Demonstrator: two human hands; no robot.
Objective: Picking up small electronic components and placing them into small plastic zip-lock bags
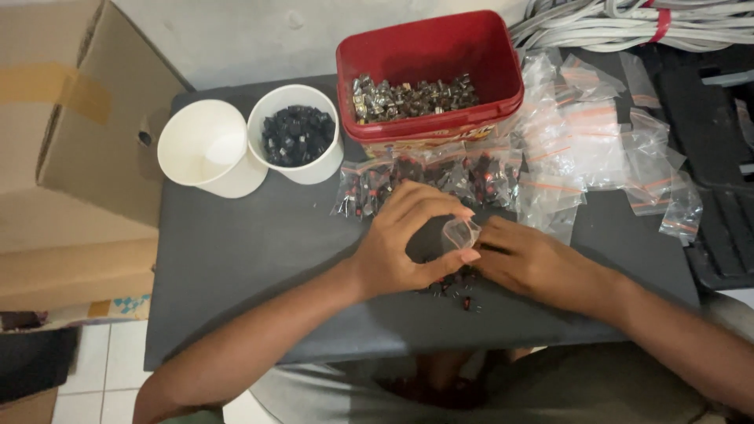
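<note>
— What are the hands doing?

— The left hand is curled, thumb and fingertips pinching a small clear bag by its mouth. The right hand lies just beside it, fingers reaching in toward the bag; they are partly hidden behind the left hand, so I cannot tell whether they grip anything.

— Where is the bag, then?

— Between the two hands, held just above the dark bench. Directly beneath the hands lies a small heap of loose dark parts with red spots.

— And beyond the hands?

— Just past the fingertips, a row of filled bags with dark and red pieces inside. Behind those stands a red tub holding silvery metal parts. Beyond the right hand, a spread of empty clear bags with orange strips.

— On the left hand's side?

— Further out, two white cups: one cup of black parts, and touching it an empty cup tipped on its side. A cardboard box stands past the bench edge.
</note>
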